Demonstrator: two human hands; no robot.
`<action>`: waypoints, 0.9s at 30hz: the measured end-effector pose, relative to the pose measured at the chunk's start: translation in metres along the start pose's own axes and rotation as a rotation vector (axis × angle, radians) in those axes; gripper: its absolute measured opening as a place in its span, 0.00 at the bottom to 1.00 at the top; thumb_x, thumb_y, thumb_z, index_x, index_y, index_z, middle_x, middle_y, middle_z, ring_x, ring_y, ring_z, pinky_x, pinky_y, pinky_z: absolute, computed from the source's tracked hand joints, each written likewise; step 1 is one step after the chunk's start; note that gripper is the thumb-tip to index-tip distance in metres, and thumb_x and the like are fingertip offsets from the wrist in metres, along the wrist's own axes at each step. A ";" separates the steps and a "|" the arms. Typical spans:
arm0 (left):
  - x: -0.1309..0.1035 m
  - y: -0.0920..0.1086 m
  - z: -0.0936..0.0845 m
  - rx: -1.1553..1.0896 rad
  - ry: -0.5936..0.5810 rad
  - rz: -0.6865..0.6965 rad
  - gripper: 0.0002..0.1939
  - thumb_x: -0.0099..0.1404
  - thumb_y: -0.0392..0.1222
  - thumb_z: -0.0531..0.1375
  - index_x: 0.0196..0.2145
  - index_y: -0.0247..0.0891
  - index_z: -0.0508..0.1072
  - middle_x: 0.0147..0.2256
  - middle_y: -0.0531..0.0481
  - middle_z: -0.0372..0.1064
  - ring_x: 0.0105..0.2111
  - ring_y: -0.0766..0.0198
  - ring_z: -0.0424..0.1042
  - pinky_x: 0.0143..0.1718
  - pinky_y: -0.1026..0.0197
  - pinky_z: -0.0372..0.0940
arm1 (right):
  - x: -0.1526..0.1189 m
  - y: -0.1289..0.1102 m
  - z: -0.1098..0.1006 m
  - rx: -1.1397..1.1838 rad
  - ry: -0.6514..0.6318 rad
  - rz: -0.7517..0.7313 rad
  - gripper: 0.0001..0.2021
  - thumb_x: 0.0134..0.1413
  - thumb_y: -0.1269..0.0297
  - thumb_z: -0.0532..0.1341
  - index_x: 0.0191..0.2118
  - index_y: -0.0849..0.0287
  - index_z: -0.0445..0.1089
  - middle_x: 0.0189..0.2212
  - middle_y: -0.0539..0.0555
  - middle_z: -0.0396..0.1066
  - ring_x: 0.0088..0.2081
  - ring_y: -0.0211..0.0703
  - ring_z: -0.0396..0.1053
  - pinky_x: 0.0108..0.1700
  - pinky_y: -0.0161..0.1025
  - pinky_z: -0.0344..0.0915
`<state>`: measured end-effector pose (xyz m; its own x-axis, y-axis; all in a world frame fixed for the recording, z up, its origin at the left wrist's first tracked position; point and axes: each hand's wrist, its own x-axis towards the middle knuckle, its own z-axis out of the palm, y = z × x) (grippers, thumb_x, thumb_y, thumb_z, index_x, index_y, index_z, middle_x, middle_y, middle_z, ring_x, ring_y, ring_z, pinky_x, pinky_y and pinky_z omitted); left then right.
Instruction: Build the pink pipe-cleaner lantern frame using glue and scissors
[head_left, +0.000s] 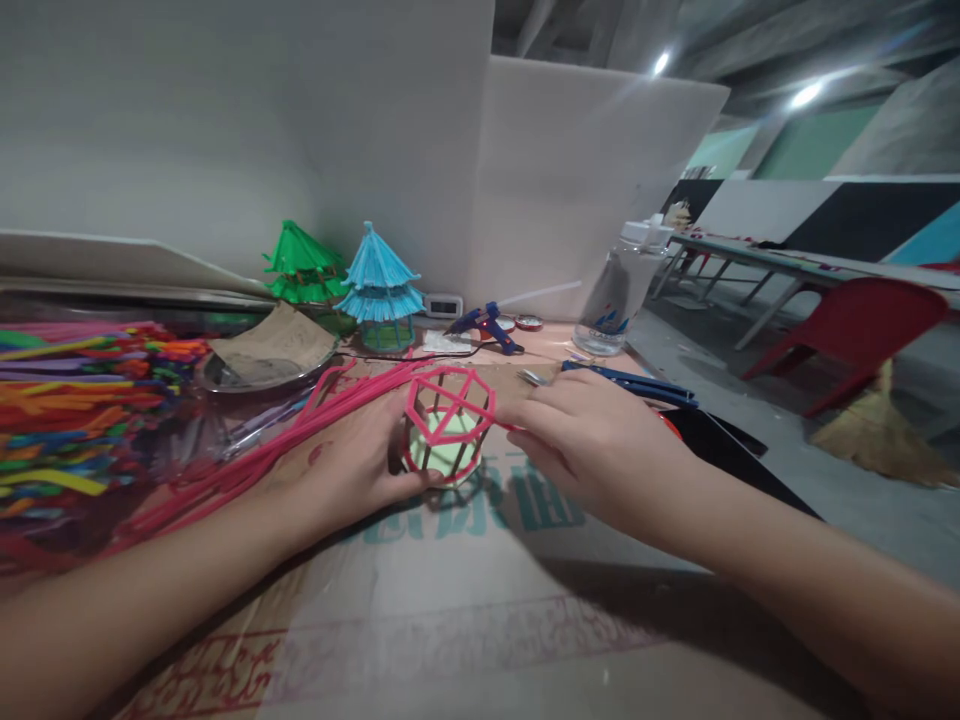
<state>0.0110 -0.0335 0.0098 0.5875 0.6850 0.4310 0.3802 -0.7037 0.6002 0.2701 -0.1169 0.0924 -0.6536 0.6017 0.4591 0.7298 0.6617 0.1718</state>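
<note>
The surface was cardboard (420, 665), printed with teal lettering (551, 500) and, nearer the person, a faded red border (585, 630). On it, between the hands, stood a pink-rimmed frame (452, 403) with dark uprights and a pale green base. The left hand (371, 445) curved around the frame's left side, thumb at the base, its other fingers partly hidden. The right hand (581, 420) was nearly closed, thumb and forefinger pinching a pink strip (512, 428) at the frame's right edge.

Pink stems (262, 460) ran along the left, beside a heap of coloured stems (75, 420) and a dish (262, 383) with brown paper (277, 338) over it. Behind stood a green hut (304, 262) and a blue hut (382, 290), then a glue gun (487, 323) and a clear bottle (611, 290). Blue-handled pliers (637, 385) lay beyond the right hand.

A pale panel (592, 190) backed the workplace. To the right, on grey floor (709, 375), were a long table (765, 257), a red chair (847, 325) and a broom (885, 435), under bright lights (806, 95).
</note>
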 end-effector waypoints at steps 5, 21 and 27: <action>0.001 0.005 -0.005 0.120 0.025 0.018 0.31 0.62 0.53 0.69 0.58 0.42 0.65 0.54 0.41 0.72 0.53 0.45 0.72 0.55 0.43 0.69 | 0.002 0.002 -0.003 0.111 0.114 0.093 0.08 0.69 0.65 0.57 0.37 0.58 0.69 0.30 0.54 0.73 0.33 0.44 0.68 0.36 0.41 0.59; 0.000 0.010 -0.011 0.155 -0.006 0.177 0.39 0.65 0.48 0.69 0.69 0.52 0.57 0.67 0.44 0.61 0.67 0.46 0.62 0.68 0.41 0.59 | 0.011 0.012 0.011 0.852 0.090 0.369 0.14 0.64 0.56 0.63 0.51 0.56 0.68 0.38 0.53 0.73 0.39 0.43 0.72 0.43 0.41 0.70; -0.003 0.004 -0.006 0.079 0.041 -0.009 0.32 0.61 0.52 0.70 0.59 0.45 0.65 0.55 0.41 0.72 0.54 0.43 0.73 0.54 0.41 0.72 | -0.066 -0.025 0.010 0.622 -0.020 0.158 0.13 0.69 0.50 0.58 0.45 0.47 0.78 0.36 0.53 0.79 0.37 0.45 0.76 0.35 0.42 0.72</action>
<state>0.0070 -0.0373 0.0154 0.5548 0.6971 0.4541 0.4412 -0.7093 0.5498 0.2930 -0.1682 0.0494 -0.5555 0.7176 0.4201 0.5688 0.6965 -0.4375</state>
